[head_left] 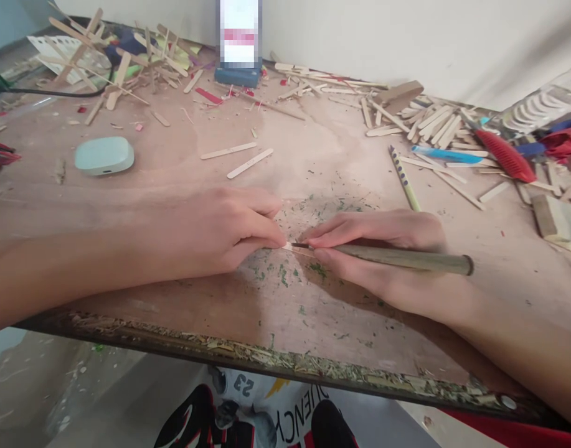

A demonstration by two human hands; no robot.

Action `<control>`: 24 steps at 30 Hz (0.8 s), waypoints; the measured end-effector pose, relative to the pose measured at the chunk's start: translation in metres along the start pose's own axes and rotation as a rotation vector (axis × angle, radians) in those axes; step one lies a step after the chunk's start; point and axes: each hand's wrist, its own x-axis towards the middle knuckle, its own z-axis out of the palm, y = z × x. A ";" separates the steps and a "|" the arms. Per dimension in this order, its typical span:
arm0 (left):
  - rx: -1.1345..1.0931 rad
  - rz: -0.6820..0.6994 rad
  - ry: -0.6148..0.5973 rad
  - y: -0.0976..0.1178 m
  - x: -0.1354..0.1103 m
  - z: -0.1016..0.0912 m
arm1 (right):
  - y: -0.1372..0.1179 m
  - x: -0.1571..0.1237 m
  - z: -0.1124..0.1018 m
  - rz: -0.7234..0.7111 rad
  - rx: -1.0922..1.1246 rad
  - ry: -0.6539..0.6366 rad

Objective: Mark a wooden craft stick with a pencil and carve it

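Observation:
My left hand (224, 233) lies on the table, its fingertips pinching and pressing down a small wooden craft stick (304, 251). Most of that stick is hidden under my fingers. In my right hand (392, 286) is a carving tool (406, 258) with a wooden handle and a thin dark metal tip. The tip touches or nearly touches the stick beside my left fingertips. Green shavings (283, 274) are scattered around both hands. Beyond my left hand lie two loose craft sticks (228, 150) with small marks on them.
A pale earbud-style case (104, 155) sits at left. A phone with a blurred screen (239, 34) stands on a blue base (237, 76) against the wall. Piled craft sticks (437, 124), a red-handled tool (505, 155) and a wood block (558, 218) lie at right. The worn table edge (248, 351) is nearest me.

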 end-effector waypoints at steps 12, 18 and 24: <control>0.004 0.046 0.017 0.001 0.001 -0.001 | -0.001 -0.001 0.001 -0.020 -0.052 0.016; -0.001 0.040 0.026 0.002 0.002 -0.001 | -0.001 -0.003 -0.001 -0.009 -0.033 0.006; -0.004 0.036 0.017 0.001 0.002 0.000 | 0.002 -0.004 -0.002 -0.043 -0.054 0.008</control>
